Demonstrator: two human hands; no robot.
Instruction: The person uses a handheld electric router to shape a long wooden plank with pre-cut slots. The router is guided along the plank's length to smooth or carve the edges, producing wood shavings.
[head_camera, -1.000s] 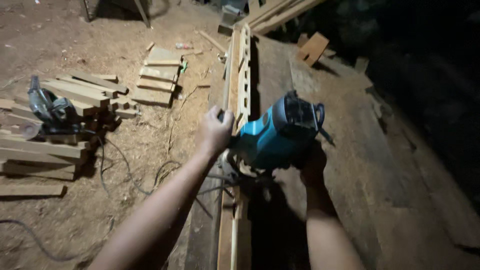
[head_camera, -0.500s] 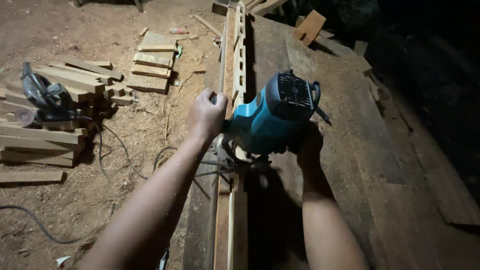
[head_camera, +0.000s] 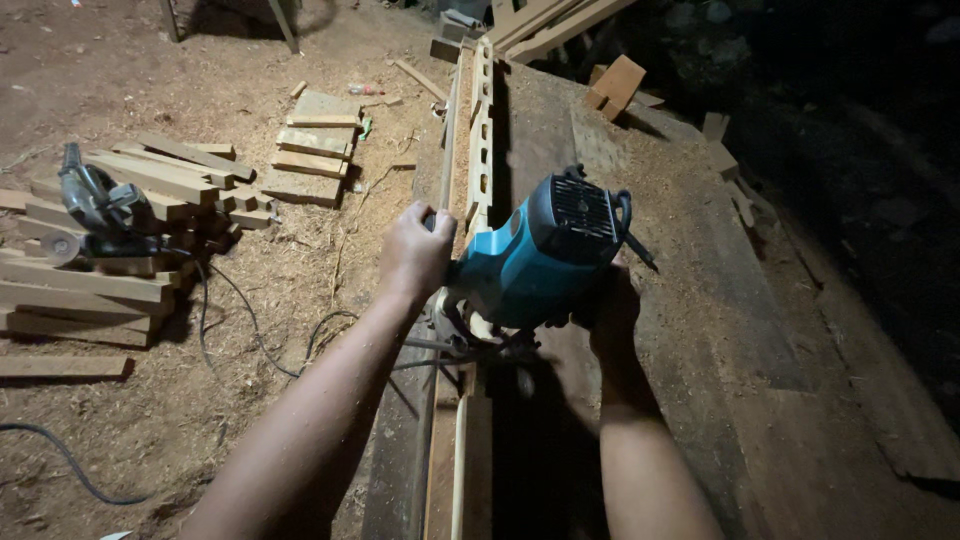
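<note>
From the head camera, the person's two bare arms reach forward over a long wooden workbench (head_camera: 700, 330) dusted with sawdust. Both hands sit on a teal electric router (head_camera: 535, 262) with a black vented top, standing upright on a long narrow wooden slat (head_camera: 480, 150) that runs away from the camera along the bench's left edge.

The left hand (head_camera: 415, 252) is on the router's left side, its fingers curled tight around a side grip. The right hand (head_camera: 610, 300) is on the router's right side, mostly in shadow behind the motor housing; it presses against the body of the tool, but how its fingers are set cannot be told. A black cord (head_camera: 635, 245) leaves the router's top on the right.

The slat shows a row of cut-out slots farther along, beyond the tool. Nearer the camera, a paler strip (head_camera: 460, 460) lies along the bench edge under the router's base.

To the left, on the dirt floor (head_camera: 150, 60) covered with sawdust, lies a pile of short wooden blocks and boards (head_camera: 150, 200). An angle grinder (head_camera: 90, 205) rests on top of that pile, and a dark cable (head_camera: 250, 330) winds across the floor from it. A second small stack of blocks (head_camera: 310, 150) lies closer to the bench. At the far end, offcuts (head_camera: 615, 85) lean near the bench's right side, which fades into darkness.
</note>
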